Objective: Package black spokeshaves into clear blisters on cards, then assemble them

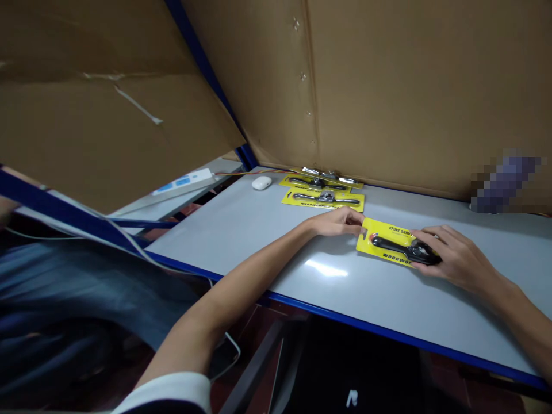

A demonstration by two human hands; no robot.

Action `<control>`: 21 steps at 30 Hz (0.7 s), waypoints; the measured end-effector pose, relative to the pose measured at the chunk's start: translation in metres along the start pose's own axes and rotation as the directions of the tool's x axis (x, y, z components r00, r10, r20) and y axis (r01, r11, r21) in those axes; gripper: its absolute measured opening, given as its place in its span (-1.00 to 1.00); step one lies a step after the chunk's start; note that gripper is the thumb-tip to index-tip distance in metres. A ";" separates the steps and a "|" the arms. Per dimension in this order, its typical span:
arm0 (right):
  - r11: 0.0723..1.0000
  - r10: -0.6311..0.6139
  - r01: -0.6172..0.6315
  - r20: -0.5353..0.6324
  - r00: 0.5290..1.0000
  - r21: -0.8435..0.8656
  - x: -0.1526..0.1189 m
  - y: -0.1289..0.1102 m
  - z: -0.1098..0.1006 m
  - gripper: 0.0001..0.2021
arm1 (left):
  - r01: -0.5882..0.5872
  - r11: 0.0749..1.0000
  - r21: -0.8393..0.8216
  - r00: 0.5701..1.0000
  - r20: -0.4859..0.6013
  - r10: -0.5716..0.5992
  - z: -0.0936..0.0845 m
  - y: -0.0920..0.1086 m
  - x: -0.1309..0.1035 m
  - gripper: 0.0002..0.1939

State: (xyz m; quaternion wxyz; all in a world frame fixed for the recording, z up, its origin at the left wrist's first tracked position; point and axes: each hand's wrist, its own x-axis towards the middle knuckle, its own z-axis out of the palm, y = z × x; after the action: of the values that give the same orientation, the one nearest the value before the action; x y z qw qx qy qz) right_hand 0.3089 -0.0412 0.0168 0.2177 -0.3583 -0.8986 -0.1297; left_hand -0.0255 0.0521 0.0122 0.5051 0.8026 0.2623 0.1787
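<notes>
A spokeshave package (390, 244), a yellow card with a black tool under clear plastic, is held just over the grey table. My right hand (457, 256) grips its right part, thumb and fingers wrapped over the tool's middle, hiding the right end. At the card's left edge, near the hanging hole, my left hand (338, 221) pinches the corner. Behind my left hand lies another packaged spokeshave (326, 198), face up. Further back, more yellow packages (317, 183) overlap against the cardboard wall.
A small white case (261, 183) rests near the table's (241, 230) back left. Cardboard panels (388, 86) rise behind and at left. A white power strip (185, 181) sits on a neighbouring surface. A pixelated purple object (504, 184) stands at right. Another person's jeans (86, 293) show at left.
</notes>
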 end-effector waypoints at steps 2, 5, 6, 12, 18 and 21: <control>1.000 -0.001 0.002 0.015 1.000 -0.031 0.000 0.001 0.000 -0.51 | -0.003 1.000 0.000 1.000 0.002 0.003 0.000 0.000 0.000 -0.74; 0.998 0.022 -0.020 0.049 0.999 -0.053 -0.001 0.001 0.000 -0.47 | -0.011 1.000 0.002 1.000 0.009 0.011 0.002 0.000 0.001 -0.75; 0.998 0.032 -0.029 0.057 0.998 -0.059 -0.001 0.000 0.000 -0.47 | -0.011 1.000 0.002 1.000 0.010 0.011 0.002 0.001 0.002 -0.75; 0.995 0.064 -0.058 0.079 0.995 -0.076 0.000 0.000 -0.003 -0.51 | -0.008 0.999 0.050 1.000 0.006 0.007 0.003 0.004 0.003 -0.77; 0.996 0.049 -0.042 0.100 0.994 -0.073 0.001 0.002 -0.002 -0.56 | 0.010 0.994 0.110 0.999 0.036 -0.014 -0.001 0.004 0.004 -0.76; 0.997 0.048 -0.040 0.117 0.992 -0.069 0.002 0.003 0.000 -0.56 | 0.031 0.993 0.117 0.998 0.049 -0.037 -0.004 0.004 0.004 -0.74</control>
State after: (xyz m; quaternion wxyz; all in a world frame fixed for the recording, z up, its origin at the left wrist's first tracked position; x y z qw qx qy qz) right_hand 0.3101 -0.0380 0.0180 0.1549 -0.3920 -0.8970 -0.1331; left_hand -0.0232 0.0558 0.0176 0.4670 0.8304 0.2727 0.1340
